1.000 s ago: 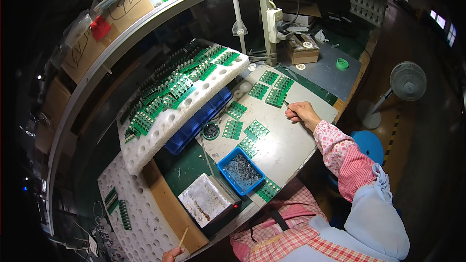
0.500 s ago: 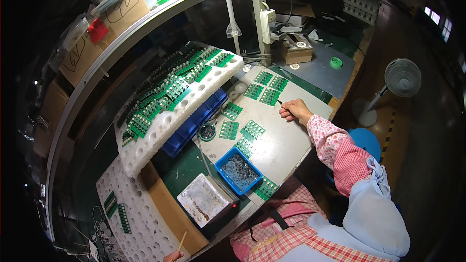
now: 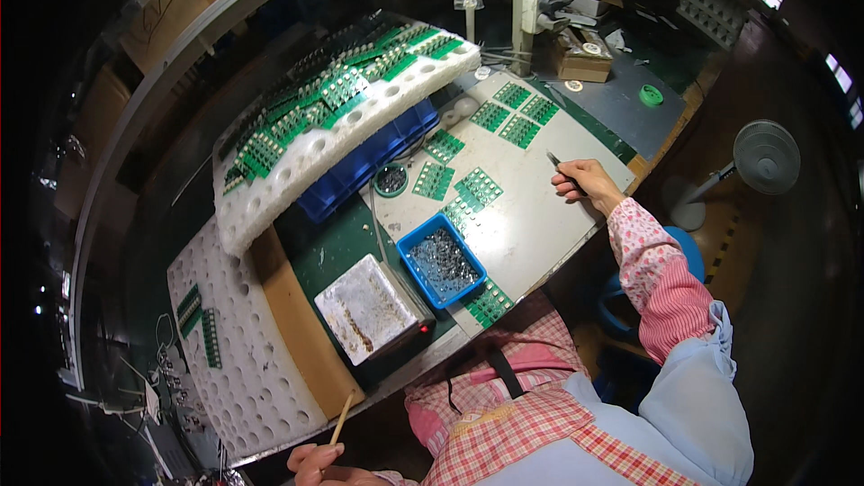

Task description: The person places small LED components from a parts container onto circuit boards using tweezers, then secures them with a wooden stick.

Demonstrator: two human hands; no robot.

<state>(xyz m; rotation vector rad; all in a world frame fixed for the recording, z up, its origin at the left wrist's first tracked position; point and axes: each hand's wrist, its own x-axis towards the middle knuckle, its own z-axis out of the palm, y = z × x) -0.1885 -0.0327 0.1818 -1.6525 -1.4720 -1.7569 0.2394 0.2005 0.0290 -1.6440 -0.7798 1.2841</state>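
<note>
My right hand (image 3: 585, 182) is closed around dark tweezers (image 3: 552, 158), above the right part of the pale work board (image 3: 549, 220). Beyond the tweezer tips lies a group of green circuit boards (image 3: 520, 131). At the lower edge my left hand (image 3: 317, 465) pinches a thin wooden stick (image 3: 342, 418), which points up past the bench edge. A blue tray (image 3: 479, 283) of small dark parts stands on the work board, with more circuit boards (image 3: 478, 187) beyond it and one (image 3: 489, 304) at its near side. A round green dish (image 3: 391, 180) holds small dark parts.
A metal-topped box (image 3: 364, 301) with a red light stands left of the tray. White foam (image 3: 360, 117) loaded with circuit boards rests over a blue crate (image 3: 369, 162). Another foam sheet (image 3: 243, 342) lies left. A fan (image 3: 765, 157) stands at the right.
The whole view has shifted. My right hand with the tweezers has drawn away from the far circuit boards, toward the right edge. My left hand with the stick shows more fully.
</note>
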